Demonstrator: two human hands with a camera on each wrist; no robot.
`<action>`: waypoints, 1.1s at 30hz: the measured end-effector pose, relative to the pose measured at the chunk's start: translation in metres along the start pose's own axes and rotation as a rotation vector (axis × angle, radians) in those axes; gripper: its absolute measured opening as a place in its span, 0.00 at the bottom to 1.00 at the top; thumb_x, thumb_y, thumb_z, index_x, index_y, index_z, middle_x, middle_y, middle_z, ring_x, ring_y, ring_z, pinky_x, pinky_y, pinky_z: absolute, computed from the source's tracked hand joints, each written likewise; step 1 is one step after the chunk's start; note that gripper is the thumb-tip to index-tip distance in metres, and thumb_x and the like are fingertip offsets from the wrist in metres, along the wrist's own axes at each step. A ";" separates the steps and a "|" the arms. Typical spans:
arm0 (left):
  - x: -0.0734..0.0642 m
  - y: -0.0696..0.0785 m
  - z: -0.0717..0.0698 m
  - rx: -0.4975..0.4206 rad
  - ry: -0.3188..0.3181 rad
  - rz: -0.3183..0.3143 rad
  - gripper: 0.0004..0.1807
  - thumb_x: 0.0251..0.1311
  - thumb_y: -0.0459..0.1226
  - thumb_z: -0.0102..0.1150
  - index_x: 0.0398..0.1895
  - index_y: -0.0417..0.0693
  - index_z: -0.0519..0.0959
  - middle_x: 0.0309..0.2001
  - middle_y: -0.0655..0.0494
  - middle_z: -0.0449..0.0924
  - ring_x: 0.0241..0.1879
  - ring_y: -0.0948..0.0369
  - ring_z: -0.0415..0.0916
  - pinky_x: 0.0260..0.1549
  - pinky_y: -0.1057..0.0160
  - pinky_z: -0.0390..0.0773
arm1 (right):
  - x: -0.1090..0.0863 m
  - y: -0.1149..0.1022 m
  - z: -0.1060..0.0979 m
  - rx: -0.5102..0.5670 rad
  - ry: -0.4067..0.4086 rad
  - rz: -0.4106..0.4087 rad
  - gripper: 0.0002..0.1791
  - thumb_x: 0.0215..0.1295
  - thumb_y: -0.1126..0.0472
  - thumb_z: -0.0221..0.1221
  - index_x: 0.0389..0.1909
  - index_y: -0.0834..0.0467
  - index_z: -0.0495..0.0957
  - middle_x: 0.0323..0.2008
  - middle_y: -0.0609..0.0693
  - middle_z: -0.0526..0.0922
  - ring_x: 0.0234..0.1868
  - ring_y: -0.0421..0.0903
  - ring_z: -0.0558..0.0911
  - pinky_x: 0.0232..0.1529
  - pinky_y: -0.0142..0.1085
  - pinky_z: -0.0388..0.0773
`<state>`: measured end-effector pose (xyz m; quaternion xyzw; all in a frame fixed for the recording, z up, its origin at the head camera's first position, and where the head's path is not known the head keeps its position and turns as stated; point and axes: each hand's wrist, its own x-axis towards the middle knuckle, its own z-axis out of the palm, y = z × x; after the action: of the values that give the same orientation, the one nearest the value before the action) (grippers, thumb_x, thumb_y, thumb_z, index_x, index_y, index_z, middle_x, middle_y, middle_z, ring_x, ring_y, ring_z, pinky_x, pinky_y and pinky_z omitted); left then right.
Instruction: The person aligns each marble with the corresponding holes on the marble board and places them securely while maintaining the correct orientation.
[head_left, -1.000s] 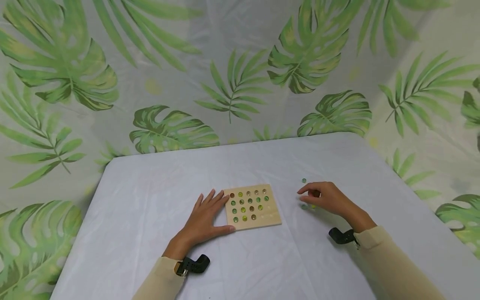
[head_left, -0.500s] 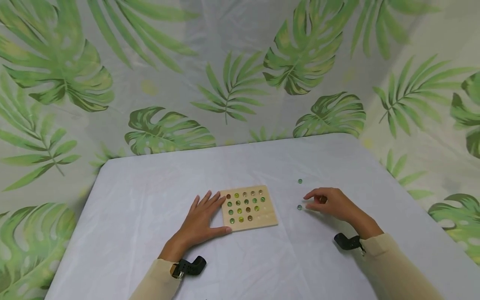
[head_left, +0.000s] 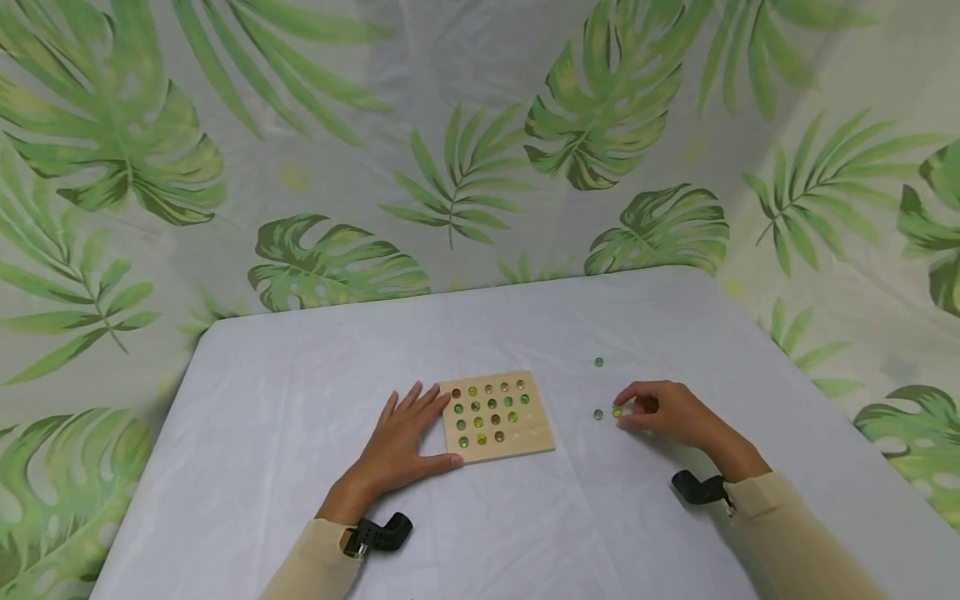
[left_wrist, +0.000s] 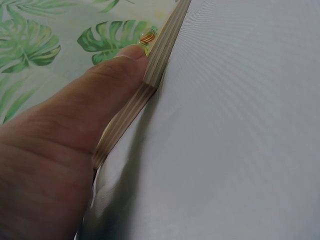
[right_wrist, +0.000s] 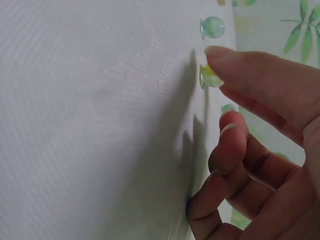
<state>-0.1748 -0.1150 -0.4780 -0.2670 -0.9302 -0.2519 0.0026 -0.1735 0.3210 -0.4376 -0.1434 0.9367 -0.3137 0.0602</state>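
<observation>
A pale wooden board (head_left: pixel 534 437) with rows of round hollows lies on the white cloth, many of them filled with green, yellow, brown and clear glass marbles. My left hand (head_left: pixel 397 446) rests spread at its left side, fingertips by the far left corner and thumb on the near left corner. In the left wrist view the thumb (left_wrist: pixel 107 82) presses the board's edge. To the right of the board, my right hand (head_left: pixel 667 408) pinches a yellow marble (right_wrist: pixel 210 76) between thumb and index finger, low at the cloth. The index fingertip is mostly hidden behind the thumb in the right wrist view.
A green marble (head_left: pixel 597 414) lies just left of the pinched one. Farther back lies another green marble (head_left: pixel 599 362). The white-covered table (head_left: pixel 337 350) ends at a leaf-printed curtain (head_left: pixel 465 150) behind and to the right.
My right hand has shifted slightly right and down, its thumb and index finger now closed about the yellow marble. The left hand stays on the board; the head view has shifted a little.
</observation>
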 end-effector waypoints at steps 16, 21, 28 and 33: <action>0.001 -0.001 0.000 0.001 -0.003 0.002 0.54 0.47 0.72 0.57 0.75 0.59 0.57 0.75 0.57 0.51 0.76 0.54 0.39 0.71 0.45 0.35 | 0.002 0.001 0.002 -0.008 0.009 0.021 0.10 0.56 0.57 0.70 0.37 0.51 0.81 0.22 0.45 0.73 0.23 0.40 0.69 0.22 0.30 0.66; 0.001 0.000 0.000 -0.002 -0.005 -0.002 0.53 0.47 0.71 0.58 0.75 0.59 0.57 0.75 0.58 0.51 0.76 0.54 0.39 0.71 0.45 0.34 | 0.003 0.002 0.002 -0.020 0.013 0.022 0.09 0.56 0.55 0.69 0.35 0.51 0.81 0.21 0.45 0.72 0.23 0.40 0.69 0.22 0.31 0.66; 0.000 -0.001 0.000 0.003 -0.009 -0.001 0.53 0.48 0.71 0.57 0.75 0.59 0.56 0.75 0.58 0.50 0.76 0.54 0.39 0.71 0.45 0.34 | 0.004 0.000 0.002 -0.037 0.006 0.023 0.08 0.56 0.55 0.69 0.34 0.51 0.80 0.21 0.45 0.72 0.23 0.40 0.69 0.23 0.30 0.65; 0.000 -0.001 0.000 0.003 -0.010 0.000 0.53 0.48 0.71 0.57 0.75 0.59 0.56 0.75 0.58 0.50 0.76 0.54 0.39 0.71 0.45 0.35 | 0.005 0.000 0.002 -0.042 0.010 0.031 0.08 0.57 0.56 0.69 0.34 0.51 0.81 0.21 0.45 0.72 0.23 0.41 0.69 0.23 0.31 0.65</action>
<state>-0.1755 -0.1156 -0.4785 -0.2683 -0.9305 -0.2492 -0.0019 -0.1774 0.3182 -0.4390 -0.1286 0.9455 -0.2935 0.0571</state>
